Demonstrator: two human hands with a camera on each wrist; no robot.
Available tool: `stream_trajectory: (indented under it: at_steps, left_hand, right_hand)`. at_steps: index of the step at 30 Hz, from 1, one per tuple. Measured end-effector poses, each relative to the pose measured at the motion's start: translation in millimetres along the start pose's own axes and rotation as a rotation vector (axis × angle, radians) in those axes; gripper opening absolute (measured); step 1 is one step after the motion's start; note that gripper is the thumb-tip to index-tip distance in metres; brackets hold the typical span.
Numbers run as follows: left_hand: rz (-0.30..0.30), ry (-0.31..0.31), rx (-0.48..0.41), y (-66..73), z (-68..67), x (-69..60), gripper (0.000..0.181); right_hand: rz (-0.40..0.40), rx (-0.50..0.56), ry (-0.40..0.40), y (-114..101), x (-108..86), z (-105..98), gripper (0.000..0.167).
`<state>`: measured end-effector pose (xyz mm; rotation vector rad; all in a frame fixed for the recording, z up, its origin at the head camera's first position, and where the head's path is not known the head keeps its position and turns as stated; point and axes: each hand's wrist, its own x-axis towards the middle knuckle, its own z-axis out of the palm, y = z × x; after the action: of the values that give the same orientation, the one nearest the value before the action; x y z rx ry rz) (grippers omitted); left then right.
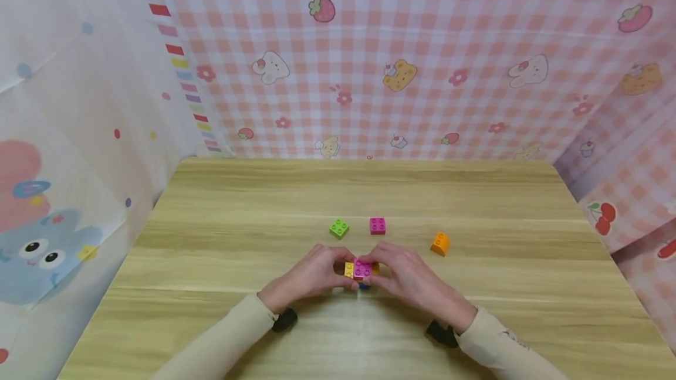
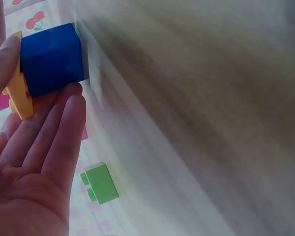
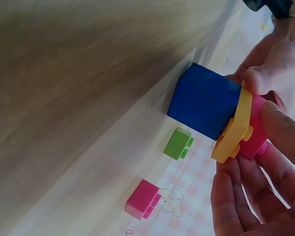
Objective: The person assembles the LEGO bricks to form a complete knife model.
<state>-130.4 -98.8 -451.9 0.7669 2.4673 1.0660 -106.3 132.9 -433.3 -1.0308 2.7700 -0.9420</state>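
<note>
In front of you, low in the head view, a small stack stands between your two hands. Its top is a pink brick (image 1: 362, 268), set across the middle of a yellow plate (image 3: 236, 125) whose ends show on both sides; beneath is a plain blue block (image 3: 204, 101), close to the table (image 1: 237, 192). Whether it touches the wood, you cannot tell from here.

Your right hand (image 1: 406, 268) pinches the pink brick, thumb against fingers, with no slack. Your left hand (image 1: 314, 271) pinches the yellow plate's left end between thumb and fingers.

To seat the pink brick well, steady the plate and press straight down, evenly over the studs; pressing on one overhanging end could tip it. The pictures leave unclear whether the joint is fully home.

Beyond your hands lie a green brick (image 1: 339, 228), another pink one (image 1: 377, 226), and, to the right, an orange brick (image 1: 440, 244).
</note>
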Motion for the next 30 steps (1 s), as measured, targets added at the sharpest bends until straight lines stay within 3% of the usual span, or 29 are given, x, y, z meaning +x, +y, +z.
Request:
stream_trajectory:
  at_steps: [11,21,30]
  left_hand:
    - [-0.026,-0.022,-0.073,-1.1,1.6,-4.4,0.031]
    - [0.034,0.023,-0.026,-2.4,1.3,-5.6,0.027]
    - [0.008,0.006,-0.017,-2.3,1.8,-12.4,0.041]
  right_hand:
    - [0.02,0.023,-0.026,2,-1.2,3,0.031]
    - [0.025,0.052,-0.009,5,2.2,2,0.033]
    - [0.108,0.171,-0.036,10,2.2,-3,0.049]
